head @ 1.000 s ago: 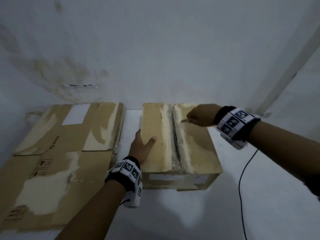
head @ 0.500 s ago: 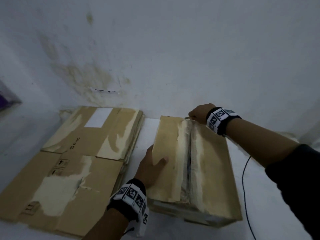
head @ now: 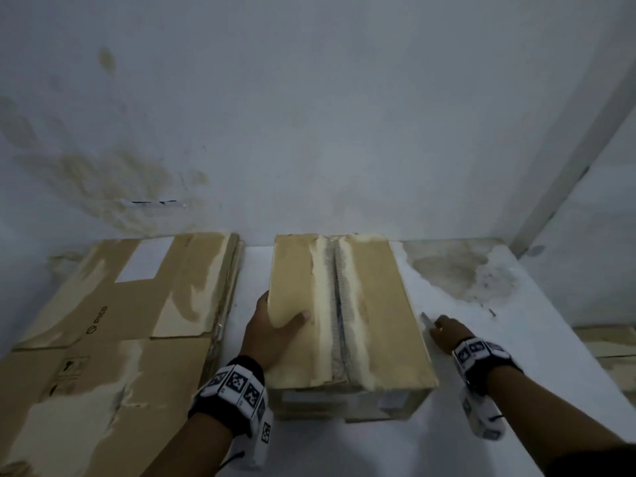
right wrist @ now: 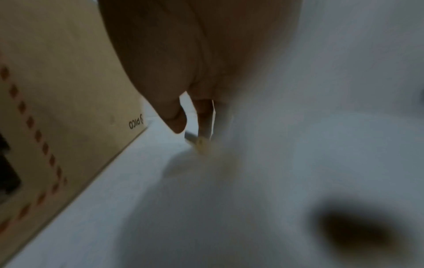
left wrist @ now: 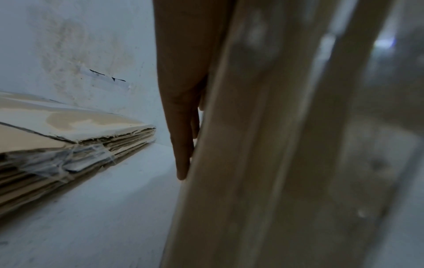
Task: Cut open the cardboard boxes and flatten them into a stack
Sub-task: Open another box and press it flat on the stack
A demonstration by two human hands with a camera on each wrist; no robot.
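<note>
At the centre of the white table [head: 516,339], the sealed cardboard box [head: 375,304] stands; your left hand [head: 272,332] clasps its nine-o'clock edge, thumb on top. At three o'clock, just beside it, your right hand [head: 447,333] pinches a small blade [head: 426,318]. The flattened stack [head: 113,325] lies at nine o'clock.
</note>
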